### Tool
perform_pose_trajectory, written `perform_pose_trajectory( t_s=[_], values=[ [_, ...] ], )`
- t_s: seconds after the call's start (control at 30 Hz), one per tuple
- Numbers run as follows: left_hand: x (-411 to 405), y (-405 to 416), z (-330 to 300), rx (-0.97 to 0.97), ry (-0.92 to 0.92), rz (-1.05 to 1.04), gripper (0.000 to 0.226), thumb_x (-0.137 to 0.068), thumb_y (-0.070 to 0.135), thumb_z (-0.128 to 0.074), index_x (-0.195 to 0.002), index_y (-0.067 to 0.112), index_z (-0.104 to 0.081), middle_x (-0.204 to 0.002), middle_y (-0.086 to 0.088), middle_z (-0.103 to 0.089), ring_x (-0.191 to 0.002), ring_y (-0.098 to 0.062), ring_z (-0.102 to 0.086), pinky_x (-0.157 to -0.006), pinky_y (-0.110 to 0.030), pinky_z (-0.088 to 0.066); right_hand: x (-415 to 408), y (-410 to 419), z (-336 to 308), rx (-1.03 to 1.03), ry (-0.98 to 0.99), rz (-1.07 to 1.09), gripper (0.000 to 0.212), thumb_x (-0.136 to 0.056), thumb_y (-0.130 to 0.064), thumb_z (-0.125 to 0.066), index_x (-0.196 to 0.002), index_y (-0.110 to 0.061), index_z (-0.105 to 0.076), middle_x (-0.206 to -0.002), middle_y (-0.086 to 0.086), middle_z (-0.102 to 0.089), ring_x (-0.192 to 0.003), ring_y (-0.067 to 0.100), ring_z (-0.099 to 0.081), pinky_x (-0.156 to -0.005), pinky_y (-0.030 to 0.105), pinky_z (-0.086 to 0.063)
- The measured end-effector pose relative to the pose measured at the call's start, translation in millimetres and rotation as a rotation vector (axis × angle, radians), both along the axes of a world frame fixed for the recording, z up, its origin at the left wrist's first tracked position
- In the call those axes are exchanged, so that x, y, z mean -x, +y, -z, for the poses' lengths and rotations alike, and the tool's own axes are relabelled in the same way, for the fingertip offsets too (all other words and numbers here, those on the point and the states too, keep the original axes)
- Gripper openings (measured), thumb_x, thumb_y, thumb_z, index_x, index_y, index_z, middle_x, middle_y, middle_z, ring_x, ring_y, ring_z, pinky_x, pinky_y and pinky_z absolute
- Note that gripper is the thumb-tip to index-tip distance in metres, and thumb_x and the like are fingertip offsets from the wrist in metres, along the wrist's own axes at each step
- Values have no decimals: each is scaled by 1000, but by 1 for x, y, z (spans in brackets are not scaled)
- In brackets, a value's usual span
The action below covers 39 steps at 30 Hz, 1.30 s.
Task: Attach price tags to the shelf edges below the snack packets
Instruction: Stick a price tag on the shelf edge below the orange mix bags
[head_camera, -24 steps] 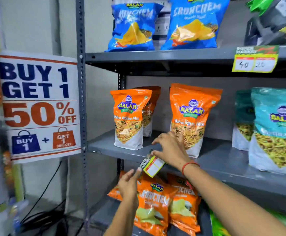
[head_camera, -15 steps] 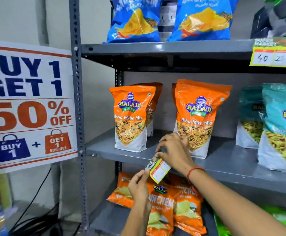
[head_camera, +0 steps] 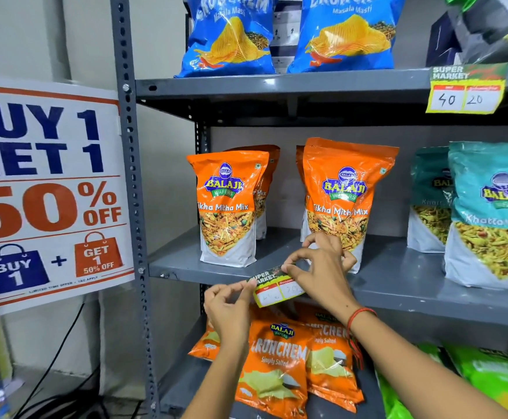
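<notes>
A yellow and green price tag (head_camera: 276, 287) lies against the front edge of the grey middle shelf (head_camera: 186, 272), tilted a little, below two orange Tikha Mitha Mix packets (head_camera: 230, 207) (head_camera: 343, 195). My left hand (head_camera: 228, 306) pinches the tag's left end. My right hand (head_camera: 319, 267) holds its upper right part from above, with a red thread on that wrist. Another price tag (head_camera: 466, 90), marked 40 and 20, sticks to the edge of the top shelf (head_camera: 276, 84) at the right.
Blue Crunchem packets (head_camera: 231, 34) stand on the top shelf, teal packets (head_camera: 491, 213) on the middle shelf at right, orange Crunchem packets (head_camera: 280, 364) and green packets (head_camera: 488, 385) below. A "Buy 1 Get 1" poster (head_camera: 47, 192) hangs left of the rack's upright post (head_camera: 130, 176).
The tag has turned from steeply tilted to nearly level along the shelf edge. My left hand rose and took hold of its left end. The view has moved closer.
</notes>
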<state>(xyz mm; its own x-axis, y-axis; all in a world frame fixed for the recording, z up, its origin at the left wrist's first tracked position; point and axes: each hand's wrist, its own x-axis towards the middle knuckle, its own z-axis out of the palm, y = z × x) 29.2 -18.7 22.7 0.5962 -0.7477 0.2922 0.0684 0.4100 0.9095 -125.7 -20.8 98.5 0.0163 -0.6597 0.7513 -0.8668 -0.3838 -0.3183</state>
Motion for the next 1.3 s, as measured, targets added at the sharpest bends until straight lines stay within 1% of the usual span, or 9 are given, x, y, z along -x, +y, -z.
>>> perform_pose_trajectory(
  t_s=[0.03, 0.1, 0.2, 0.33, 0.57, 0.77, 0.97, 1.17, 1.3],
  values=[
    [-2, 1, -3, -16, -64, -32, 16, -67, 32, -83, -70, 20, -73, -100, 4, -49, -94, -11, -52, -82, -28, -39, 0, 1, 2, 4, -24, 12, 10, -74, -46, -73, -68, -38, -74, -103, -15, -45, -106, 0, -24, -83, 32, -10],
    [-7, 3, -9, -67, -185, -82, 16, -64, 39, -83, -66, 27, -73, -96, 13, -47, -104, -12, -44, -89, -38, -27, 0, 2, 9, 7, -54, 38, 10, -72, -46, -73, -65, -39, -73, -105, -15, -45, -108, 2, -26, -85, 35, -13],
    [-12, -2, -3, -89, -253, -94, 16, -61, 43, -84, -61, 34, -70, -98, 17, -44, -109, -10, -35, -97, -49, -30, -1, 5, 25, -14, -63, 71, 10, -71, -45, -73, -64, -39, -73, -108, -14, -44, -116, 8, -28, -88, 37, -14],
    [-14, -6, 11, -164, -342, -104, 17, -63, 43, -83, -59, 34, -68, -105, 12, -44, -112, -11, -32, -99, -53, -27, -3, 6, 42, -38, -49, 116, 11, -71, -46, -73, -63, -38, -73, -112, -14, -42, -118, 11, -27, -85, 33, -10],
    [-15, -17, 34, -160, -363, -62, 22, -63, 42, -83, -53, 40, -64, -100, 22, -38, -110, -13, -35, -95, -55, -38, -2, 1, 67, -46, -43, 153, 9, -67, -44, -71, -62, -37, -72, -112, -11, -47, -119, 15, -34, -84, 36, -14],
    [-14, -10, 14, -135, -398, -127, 16, -64, 43, -82, -58, 37, -68, -106, 11, -43, -111, -9, -29, -100, -50, -21, -5, 1, 57, 13, -93, 160, 11, -70, -42, -71, -61, -36, -71, -112, -13, -45, -119, 13, -33, -83, 33, -11],
    [-15, -17, 3, -119, -415, -129, 17, -64, 45, -81, -58, 41, -67, -103, 11, -41, -110, -9, -28, -99, -48, -21, -7, -5, 53, 15, -122, 155, 14, -72, -44, -70, -62, -36, -71, -111, -15, -39, -120, 12, -30, -85, 34, -13],
    [-15, -25, 4, -144, -426, -149, 18, -62, 49, -81, -61, 35, -70, -104, 11, -41, -112, -9, -27, -98, -47, -19, -7, -8, 53, 40, -114, 158, 14, -72, -46, -72, -64, -35, -68, -109, -14, -39, -119, 12, -31, -85, 34, -13],
    [-18, -25, 3, -173, -385, -179, 33, -53, 53, -84, -64, 32, -60, -101, 8, -42, -106, -9, -29, -96, -48, -22, 0, -8, 50, 24, -124, 214, 30, -65, -55, -75, -77, -36, -55, -106, -11, -40, -111, 13, -33, -82, 34, -16]
  ],
)
